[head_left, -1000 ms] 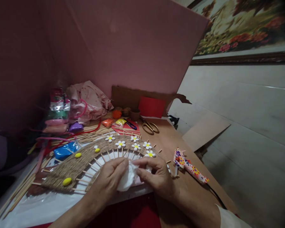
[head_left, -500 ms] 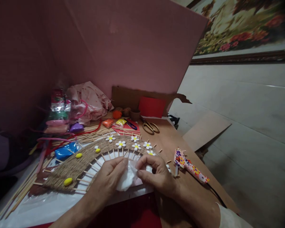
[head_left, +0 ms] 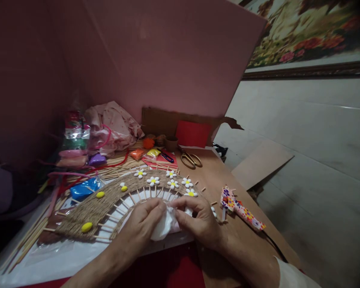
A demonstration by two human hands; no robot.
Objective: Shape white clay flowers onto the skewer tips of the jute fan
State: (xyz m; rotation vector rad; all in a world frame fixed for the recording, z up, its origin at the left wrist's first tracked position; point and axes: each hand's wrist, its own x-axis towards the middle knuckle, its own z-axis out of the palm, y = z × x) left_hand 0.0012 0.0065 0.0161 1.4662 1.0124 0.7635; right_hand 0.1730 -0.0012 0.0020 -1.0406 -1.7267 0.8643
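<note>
Between my hands is a small clear packet of white, soft-looking stuff, probably modelling clay [head_left: 163, 227]. My left hand [head_left: 144, 222] pinches its left side between thumb and fingers. At its upper right edge, my right hand [head_left: 196, 218] is closed in a pinch, with its fingertips on the packet. Just behind them lies an arch of woven twine [head_left: 108, 202] on wooden sticks. White daisies with yellow centres [head_left: 153, 181] decorate its middle and right. Plain yellow ovals [head_left: 87, 227] sit on its left part; my hands cover some of its inner edge.
A flower-patterned glue gun [head_left: 238, 208] with a black cord lies at right. Gold-handled scissors [head_left: 191, 160] rest at the back, near orange and yellow clay packets [head_left: 153, 153]. At left are a blue packet [head_left: 84, 189], loose sticks [head_left: 27, 244] and bagged materials. A pink panel [head_left: 168, 60] stands behind.
My fingertips have drawn closer together on the white packet, and the gap between the two hands is smaller. The whole view has shifted slightly; the other things lie as before.
</note>
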